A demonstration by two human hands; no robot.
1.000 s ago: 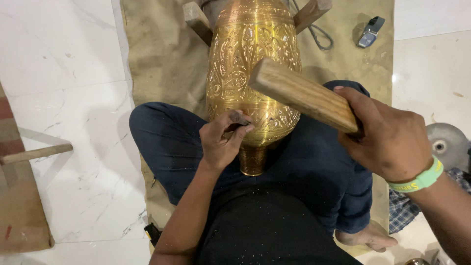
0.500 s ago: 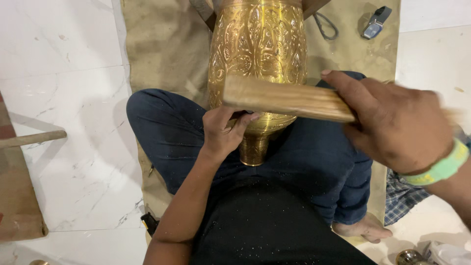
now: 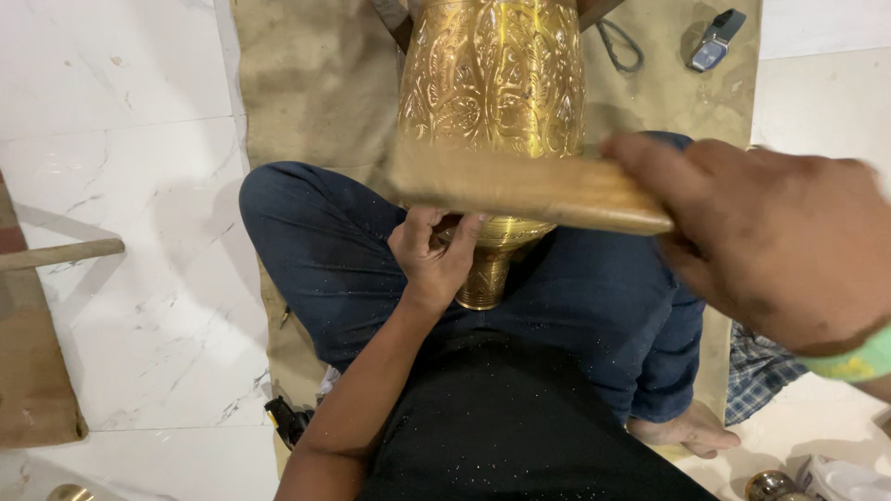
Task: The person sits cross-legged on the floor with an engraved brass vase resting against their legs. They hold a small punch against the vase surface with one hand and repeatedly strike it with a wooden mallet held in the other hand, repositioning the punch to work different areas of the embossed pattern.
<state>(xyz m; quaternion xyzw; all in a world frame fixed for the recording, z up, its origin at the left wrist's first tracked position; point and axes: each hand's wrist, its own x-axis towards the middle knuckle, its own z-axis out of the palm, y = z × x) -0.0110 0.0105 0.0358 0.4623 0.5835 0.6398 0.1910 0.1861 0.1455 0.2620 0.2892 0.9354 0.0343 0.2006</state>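
Observation:
A large engraved brass vase [image 3: 497, 79] lies across my lap with its foot [image 3: 484, 278] toward me. My left hand [image 3: 434, 255] is closed around a small metal punch pressed against the vase's lower body; the tool itself is mostly hidden by my fingers. My right hand [image 3: 780, 237] grips a wooden mallet block [image 3: 524, 186], blurred with motion, held level just above my left hand and in front of the vase. A green band sits on my right wrist.
I sit cross-legged in blue trousers on a tan cloth mat [image 3: 316, 83] over white marble floor [image 3: 121, 121]. A small grey device [image 3: 715, 39] and a cord lie at the mat's far right. A wooden piece [image 3: 37, 371] sits at left. Checked cloth [image 3: 756, 376] lies at right.
My right hand with the mallet has swung down and nearer the camera, from raised at the right to level over my left hand. My left hand stays on the vase.

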